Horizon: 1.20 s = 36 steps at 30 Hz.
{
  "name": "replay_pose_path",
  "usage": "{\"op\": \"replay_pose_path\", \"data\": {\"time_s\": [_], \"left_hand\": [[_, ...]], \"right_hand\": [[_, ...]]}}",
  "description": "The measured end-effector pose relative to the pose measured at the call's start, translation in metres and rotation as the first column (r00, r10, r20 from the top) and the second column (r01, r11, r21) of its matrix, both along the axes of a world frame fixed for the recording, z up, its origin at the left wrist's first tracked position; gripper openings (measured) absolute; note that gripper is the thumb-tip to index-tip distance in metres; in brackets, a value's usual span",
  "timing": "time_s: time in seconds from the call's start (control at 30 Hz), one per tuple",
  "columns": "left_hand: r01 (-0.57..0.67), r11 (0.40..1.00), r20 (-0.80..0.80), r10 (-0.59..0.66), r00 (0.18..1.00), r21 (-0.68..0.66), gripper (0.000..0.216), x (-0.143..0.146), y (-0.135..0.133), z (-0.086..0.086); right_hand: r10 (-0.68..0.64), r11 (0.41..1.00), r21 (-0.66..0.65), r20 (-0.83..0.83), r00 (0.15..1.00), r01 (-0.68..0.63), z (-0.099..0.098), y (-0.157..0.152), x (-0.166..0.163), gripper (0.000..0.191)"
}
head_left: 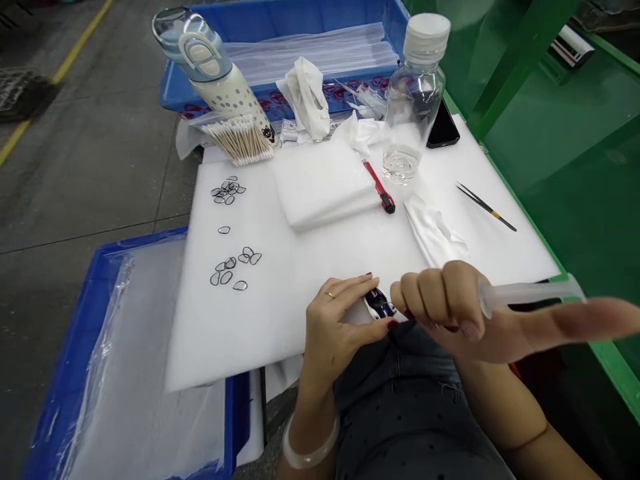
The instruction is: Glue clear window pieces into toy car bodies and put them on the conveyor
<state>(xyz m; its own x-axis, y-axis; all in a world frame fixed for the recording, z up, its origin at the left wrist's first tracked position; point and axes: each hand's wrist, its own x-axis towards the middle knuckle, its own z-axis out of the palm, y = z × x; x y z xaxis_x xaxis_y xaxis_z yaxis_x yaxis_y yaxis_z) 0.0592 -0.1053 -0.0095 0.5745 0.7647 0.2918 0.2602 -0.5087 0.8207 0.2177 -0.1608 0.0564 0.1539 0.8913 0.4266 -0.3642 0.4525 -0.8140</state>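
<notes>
My left hand [334,327] is closed around a small dark-blue and white toy car [379,303] at the near edge of the white foam sheet [300,293]. Its fingertips rest at the car's far end and the thumb lies along the near side. Right beside the car, my right hand [450,310] has its fingers curled round a translucent plastic tube [535,293], which sticks out to the right, with the thumb stretched along below it. The tube's other end is hidden by the fingers, and I cannot tell whether it touches the car.
Several thin black rings [229,190] lie on the left of the foam. Cotton swabs [240,140], a flask [220,80], a clear bottle [413,100], a red cutter [379,187], tweezers [485,207] and a phone [444,127] lie farther back. A blue crate [110,267] stands at lower left.
</notes>
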Motion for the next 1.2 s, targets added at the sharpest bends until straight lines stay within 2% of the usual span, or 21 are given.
{"op": "replay_pose_path", "data": {"time_s": [0.03, 0.17, 0.43, 0.57, 0.67, 0.9, 1.2], "left_hand": [[0.003, 1.0, -0.007, -0.003, 1.0, -0.016, 0.039, 0.001, 0.001, 0.001], [0.019, 0.997, -0.014, -0.02, 1.0, -0.069, 0.031, 0.003, 0.005, 0.005], [-0.011, 0.996, 0.006, 0.012, 1.0, -0.089, 0.022, 0.005, 0.004, 0.005], [-0.015, 0.996, 0.018, 0.017, 1.0, -0.088, 0.017, 0.005, 0.004, 0.004], [-0.022, 0.996, 0.017, 0.023, 1.0, -0.09, 0.02, 0.005, 0.004, 0.003], [-0.013, 0.997, 0.028, 0.016, 0.999, -0.081, 0.029, 0.005, 0.004, 0.003], [-0.029, 0.997, 0.01, 0.03, 0.999, -0.066, 0.028, 0.005, 0.003, 0.003]], "right_hand": [[0.031, 0.999, -0.014, -0.095, 0.995, -0.032, 0.001, 0.005, -0.002, 0.073], [0.059, 0.98, -0.181, -0.117, 0.991, -0.08, 0.0, 0.015, -0.008, 0.071], [0.058, 0.98, -0.168, -0.292, 0.955, -0.111, -0.012, 0.016, -0.013, 0.066], [0.08, 0.959, -0.24, -0.281, 0.956, -0.151, -0.008, 0.014, -0.011, 0.065], [0.055, 0.959, -0.254, -0.261, 0.964, -0.123, -0.007, 0.014, -0.01, 0.066], [0.085, 0.988, -0.108, -0.239, 0.967, -0.113, -0.019, 0.017, -0.011, 0.067], [-0.024, 0.988, -0.155, -0.236, 0.972, -0.013, -0.018, 0.008, -0.017, 0.064]]}}
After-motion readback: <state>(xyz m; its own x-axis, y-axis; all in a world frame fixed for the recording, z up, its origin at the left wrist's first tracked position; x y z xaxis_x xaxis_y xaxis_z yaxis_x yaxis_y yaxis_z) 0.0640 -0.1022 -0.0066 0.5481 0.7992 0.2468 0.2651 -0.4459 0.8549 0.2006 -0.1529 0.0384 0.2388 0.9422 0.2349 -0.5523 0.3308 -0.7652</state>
